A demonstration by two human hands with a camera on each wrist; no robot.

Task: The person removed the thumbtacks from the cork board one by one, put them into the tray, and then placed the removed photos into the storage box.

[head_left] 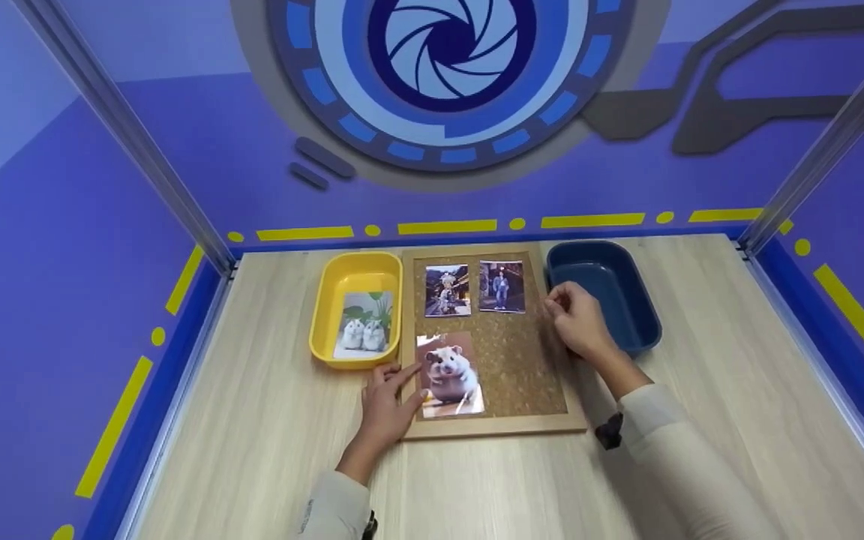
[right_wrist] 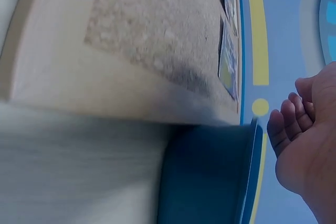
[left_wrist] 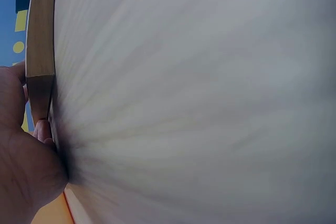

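A framed corkboard [head_left: 522, 367] lies on the table. A large photo of one hamster [head_left: 451, 375] rests on its lower left. My left hand [head_left: 387, 405] is at the board's left edge, with index finger and thumb extended onto the photo's left side. In the left wrist view, the hand [left_wrist: 26, 166] is beside the frame's corner. My right hand [head_left: 578, 319] is above the board's right edge and the dark blue tray [head_left: 646, 322], thumb and fingers curled together. Nothing shows between them in the right wrist view, though a small thing could be hidden by the hand [right_wrist: 310, 135].
Two smaller photos, one of a figure in a street [head_left: 447, 291] and one of a standing person [head_left: 502, 286], are on the board's upper part. A yellow tray [head_left: 319, 330] left of the board holds a photo of two hamsters [head_left: 364, 326]. Blue-purple panels [head_left: 192, 150] enclose the table.
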